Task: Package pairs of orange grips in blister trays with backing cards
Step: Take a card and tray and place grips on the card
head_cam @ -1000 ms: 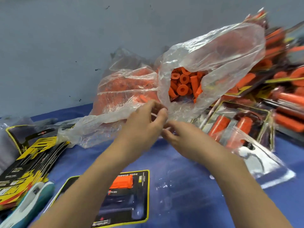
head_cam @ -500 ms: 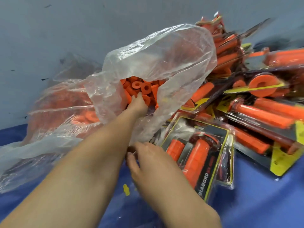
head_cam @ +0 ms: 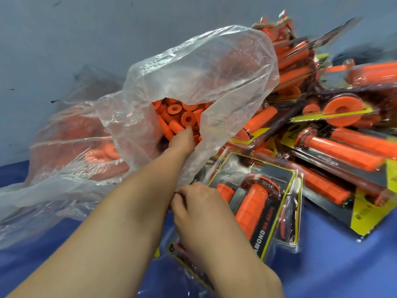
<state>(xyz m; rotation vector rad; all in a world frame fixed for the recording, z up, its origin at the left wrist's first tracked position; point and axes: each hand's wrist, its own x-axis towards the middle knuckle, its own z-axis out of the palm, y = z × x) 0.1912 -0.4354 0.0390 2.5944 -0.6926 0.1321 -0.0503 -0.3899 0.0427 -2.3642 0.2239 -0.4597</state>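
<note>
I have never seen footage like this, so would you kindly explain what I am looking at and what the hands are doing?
There is no machine here: a camera worn on a person's head looks down at their two bare hands. The left hand reaches into the mouth of a clear plastic bag full of loose orange grips; whether it holds one is hidden. The right hand pinches the bag's lower edge, seemingly keeping it open. On the blue table to the right lies a heap of finished packs, and the nearest finished pack shows two grips on a black and yellow card.
</note>
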